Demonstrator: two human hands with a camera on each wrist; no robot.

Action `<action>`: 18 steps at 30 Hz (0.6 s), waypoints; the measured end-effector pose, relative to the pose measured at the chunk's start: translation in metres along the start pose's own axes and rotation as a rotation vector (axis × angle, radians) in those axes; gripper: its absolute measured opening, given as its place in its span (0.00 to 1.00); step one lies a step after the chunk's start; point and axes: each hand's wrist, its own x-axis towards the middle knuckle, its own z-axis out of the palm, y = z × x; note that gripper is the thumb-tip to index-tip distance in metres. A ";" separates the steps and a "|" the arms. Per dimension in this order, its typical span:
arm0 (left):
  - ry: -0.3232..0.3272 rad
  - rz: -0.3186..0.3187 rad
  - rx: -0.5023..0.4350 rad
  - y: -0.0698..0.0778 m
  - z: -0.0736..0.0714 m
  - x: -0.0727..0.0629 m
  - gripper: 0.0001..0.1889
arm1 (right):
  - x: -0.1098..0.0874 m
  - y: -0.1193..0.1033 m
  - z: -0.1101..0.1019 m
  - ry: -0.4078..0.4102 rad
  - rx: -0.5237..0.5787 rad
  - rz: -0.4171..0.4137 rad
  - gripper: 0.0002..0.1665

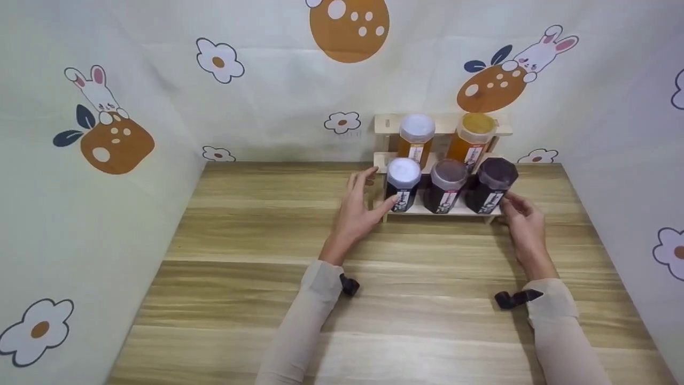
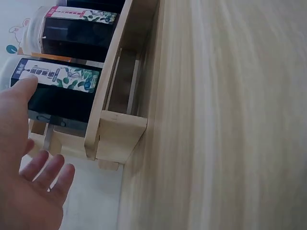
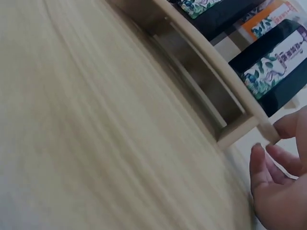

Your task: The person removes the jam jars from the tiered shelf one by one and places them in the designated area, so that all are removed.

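Observation:
A small two-tier wooden rack (image 1: 441, 210) stands against the back, to the right of centre. Three dark jars fill its lower tier: a white-lidded one (image 1: 403, 184), a middle one (image 1: 444, 187) and a dark-topped one (image 1: 490, 186). Higher up stand an orange jar with a pale lid (image 1: 417, 139) and one with a yellow top (image 1: 473, 141). My left hand (image 1: 359, 208) is spread at the rack's left end, its thumb resting on the white-lidded jar's label, the other fingers extended behind. At the opposite end, my right hand (image 1: 526, 224) pinches the front rail's corner (image 3: 268, 130).
The wood-grain tabletop (image 1: 256, 224) runs from the rack toward me. A pale printed cloth (image 1: 278, 107) forms the back wall and both sides, close behind the rack. A small black wrist camera (image 1: 350, 286) sits on the left sleeve, another (image 1: 515, 299) on the right.

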 end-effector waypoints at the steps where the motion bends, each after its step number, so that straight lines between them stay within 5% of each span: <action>1: 0.009 0.010 -0.013 0.000 0.001 0.000 0.43 | 0.000 0.003 -0.001 -0.017 0.027 -0.004 0.16; 9: -0.001 0.037 -0.053 0.007 0.012 0.000 0.45 | 0.000 0.010 -0.004 -0.110 0.109 -0.088 0.12; 18: -0.018 0.024 -0.041 0.001 0.021 0.001 0.45 | 0.001 0.011 -0.008 -0.153 0.141 -0.102 0.23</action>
